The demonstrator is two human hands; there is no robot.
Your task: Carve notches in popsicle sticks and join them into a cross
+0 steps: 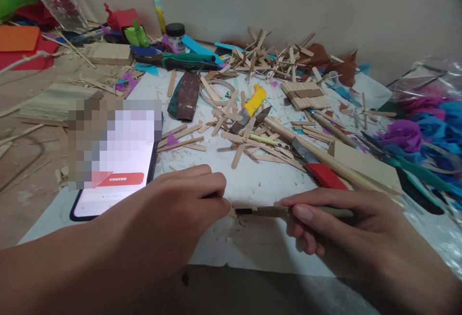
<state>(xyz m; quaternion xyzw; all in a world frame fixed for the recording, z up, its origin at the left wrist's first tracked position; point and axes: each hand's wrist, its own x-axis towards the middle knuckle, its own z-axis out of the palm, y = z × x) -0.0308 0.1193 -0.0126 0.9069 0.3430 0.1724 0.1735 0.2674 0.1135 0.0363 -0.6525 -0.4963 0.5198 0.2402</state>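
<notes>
My right hand (325,223) is closed round the pale handle of a slim paintbrush (270,210), thumb and forefinger pinching it. The dark flat tip of the brush points left, close to my left fingertips. My left hand (195,199) is curled, thumb pressed to forefinger, on a wooden craft stick (265,219) low over the white sheet. Most of that stick is hidden by my fingers and the brush. Beyond my hands lie craft sticks glued into a star shape (242,144). A phone (133,161) with a lit screen is just left of my left hand.
White paper (249,177) covers the work surface. Across it lie a yellow-handled knife (255,100), a red-handled cutter (327,175), green-handled scissors (415,180), a bundle of sticks (303,94) and a stick pile (260,59). Crepe flowers (400,134) stand at right; a wall rises behind.
</notes>
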